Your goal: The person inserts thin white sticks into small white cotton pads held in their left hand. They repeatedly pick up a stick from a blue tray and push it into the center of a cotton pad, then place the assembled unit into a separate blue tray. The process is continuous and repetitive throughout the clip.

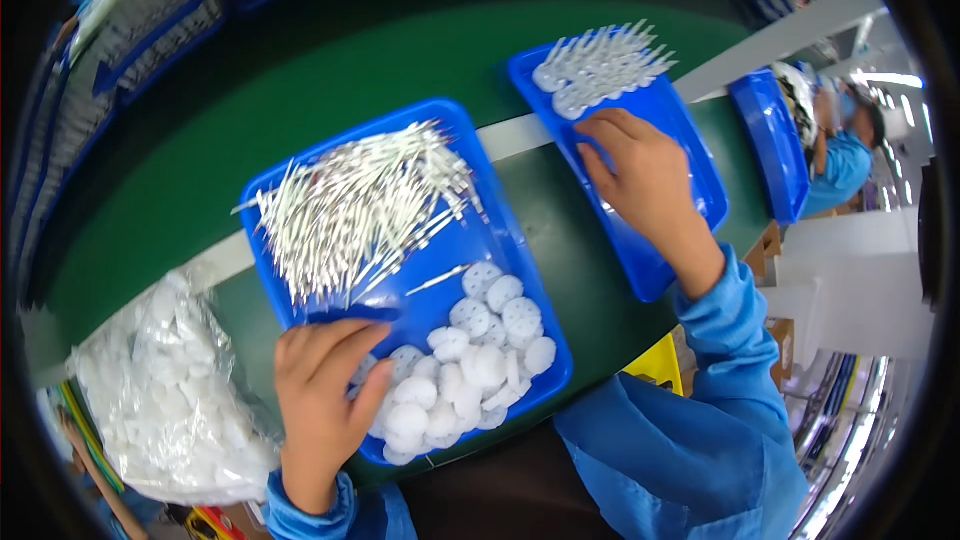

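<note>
My left hand (325,380) is over the near left corner of a blue tray (558,340), fingers stretched out and thumb apart. It is beside a heap of round white discs with small holes (465,370); nothing shows in its fingers. A pile of thin white sticks with dark tips (365,205) fills the far part of this tray, and a single stick (438,280) lies near the discs. My right hand (640,175) reaches over a second blue tray (690,155), its thumb and forefinger apart. Beyond its fingertips stand rows of discs with sticks in them (605,65).
A clear plastic bag of white discs (165,390) sits left of the near tray. Racked trays with white pieces (190,40) line the far left of the green table (440,40). At the right stands another blue tray (770,140), with a person in blue (840,165) beyond.
</note>
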The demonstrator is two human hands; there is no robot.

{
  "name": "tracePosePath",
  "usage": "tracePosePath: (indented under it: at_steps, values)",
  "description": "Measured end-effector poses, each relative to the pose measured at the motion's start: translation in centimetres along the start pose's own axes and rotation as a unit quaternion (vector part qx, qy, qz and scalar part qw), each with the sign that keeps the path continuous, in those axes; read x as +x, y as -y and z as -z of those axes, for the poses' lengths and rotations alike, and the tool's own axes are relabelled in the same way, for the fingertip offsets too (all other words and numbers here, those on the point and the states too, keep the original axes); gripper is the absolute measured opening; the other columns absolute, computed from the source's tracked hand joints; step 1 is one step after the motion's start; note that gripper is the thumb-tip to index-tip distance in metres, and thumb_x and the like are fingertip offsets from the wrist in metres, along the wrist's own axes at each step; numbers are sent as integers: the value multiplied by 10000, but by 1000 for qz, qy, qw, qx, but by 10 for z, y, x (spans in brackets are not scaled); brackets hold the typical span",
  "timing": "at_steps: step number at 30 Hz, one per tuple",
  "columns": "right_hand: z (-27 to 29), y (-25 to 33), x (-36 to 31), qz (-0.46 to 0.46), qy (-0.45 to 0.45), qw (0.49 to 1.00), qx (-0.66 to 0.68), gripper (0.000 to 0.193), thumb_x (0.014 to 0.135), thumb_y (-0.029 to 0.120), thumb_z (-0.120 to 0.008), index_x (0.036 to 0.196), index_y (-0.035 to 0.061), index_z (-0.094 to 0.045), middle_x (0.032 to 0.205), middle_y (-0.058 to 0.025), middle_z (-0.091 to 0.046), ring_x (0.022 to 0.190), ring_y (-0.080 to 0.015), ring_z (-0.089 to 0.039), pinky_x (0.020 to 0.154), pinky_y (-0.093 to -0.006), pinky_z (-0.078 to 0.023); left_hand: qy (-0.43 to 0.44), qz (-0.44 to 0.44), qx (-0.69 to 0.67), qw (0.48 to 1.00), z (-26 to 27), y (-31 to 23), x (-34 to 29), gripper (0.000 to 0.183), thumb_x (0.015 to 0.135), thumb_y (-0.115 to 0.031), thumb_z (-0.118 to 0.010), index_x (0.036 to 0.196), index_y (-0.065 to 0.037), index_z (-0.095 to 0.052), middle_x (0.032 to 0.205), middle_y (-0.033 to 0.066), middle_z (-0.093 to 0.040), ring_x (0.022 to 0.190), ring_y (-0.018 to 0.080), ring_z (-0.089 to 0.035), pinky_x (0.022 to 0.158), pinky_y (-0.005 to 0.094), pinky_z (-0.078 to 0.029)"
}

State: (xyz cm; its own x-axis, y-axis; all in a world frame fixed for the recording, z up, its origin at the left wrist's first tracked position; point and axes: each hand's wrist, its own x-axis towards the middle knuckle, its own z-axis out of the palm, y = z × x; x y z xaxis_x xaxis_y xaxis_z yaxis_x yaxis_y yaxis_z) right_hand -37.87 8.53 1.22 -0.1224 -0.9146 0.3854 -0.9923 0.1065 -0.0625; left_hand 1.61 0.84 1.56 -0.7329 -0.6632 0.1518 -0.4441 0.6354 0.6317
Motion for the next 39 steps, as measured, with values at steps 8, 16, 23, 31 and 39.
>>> tracePosePath:
  at_steps: [8, 16, 23, 31, 39]
  values:
    - [-1, 124, 2, 231, 133, 956, 120, 217, 815, 127, -803, 1029, 106, -779, 1048, -49, -750, 983, -238, -738, 799, -365, -563, 40, -40, 104, 993, 8, 9, 3, 329, 870, -116, -763, 1194, -83, -810, 1271, 79, -735, 1171, 336, -665, 1159, 567, -437]
    - [-22, 141, 11, 160, 44, 936, 311, 221, 754, 13, -797, 960, 83, -762, 872, -75, -684, 871, -241, -732, 814, -381, -563, 56, 18, 127, 990, 19, 6, -21, 344, 742, -111, -886, 1070, -138, -785, 1325, 31, -741, 1430, 350, -571, 1256, 658, -311]
    - [-20, 158, 2, -32, 94, 685, 722, 238, 836, -68, -815, 1047, 36, -777, 989, -110, -789, 890, -191, -775, 798, -297, -602, -153, 100, -238, 954, -4, 10, 7, 280, 897, 24, -811, 1170, -29, -775, 1072, 108, -768, 965, 185, -756, 867, 319, -578]
    - [-35, 164, 13, 80, -9, 873, 481, 310, 793, -11, -817, 1081, 100, -790, 848, -62, -758, 651, -160, -709, 579, -291, -560, -214, 75, -422, 878, -27, 13, 32, 407, 963, 108, -731, 1359, 13, -713, 1220, 80, -664, 1095, 161, -727, 898, 282, -593]
    - [-39, 167, 10, 51, 5, 871, 488, 290, 826, 14, -829, 1103, 96, -803, 783, -49, -761, 583, -152, -690, 543, -284, -550, -246, 89, -404, 877, -31, 21, 25, 383, 991, 104, -716, 1365, 30, -680, 1250, 89, -662, 1155, 185, -729, 951, 289, -607]
